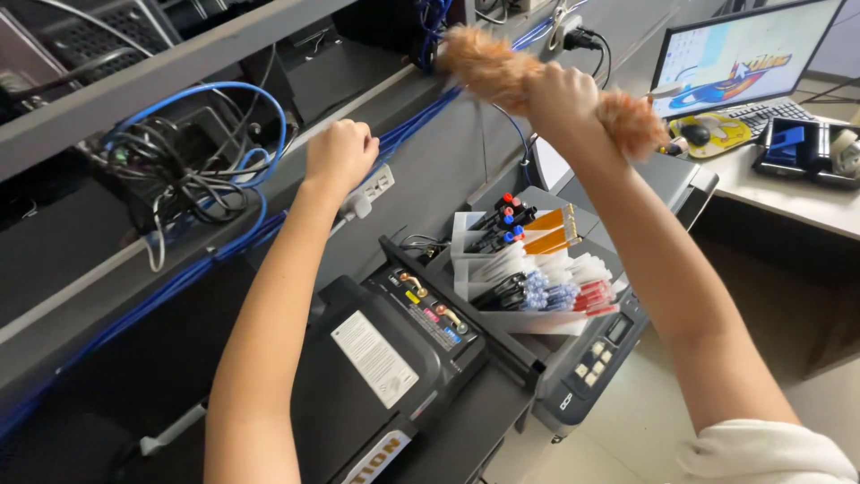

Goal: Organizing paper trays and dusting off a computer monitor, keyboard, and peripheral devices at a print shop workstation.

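My right hand (563,99) grips a fluffy orange-brown duster (488,63) around its middle, holding it up against the grey shelving near blue cables. My left hand (340,154) is closed on the edge of the grey shelf next to a white power strip (374,186). Below my arms sits a dark grey printer (394,376), and a white organiser (528,269) of pens and markers rests on top of it.
A tangle of black and blue cables (193,170) fills the shelf at left. At right, a desk (788,202) carries a monitor (743,58), a keyboard, a mouse on a yellow pad (708,134) and a black tray.
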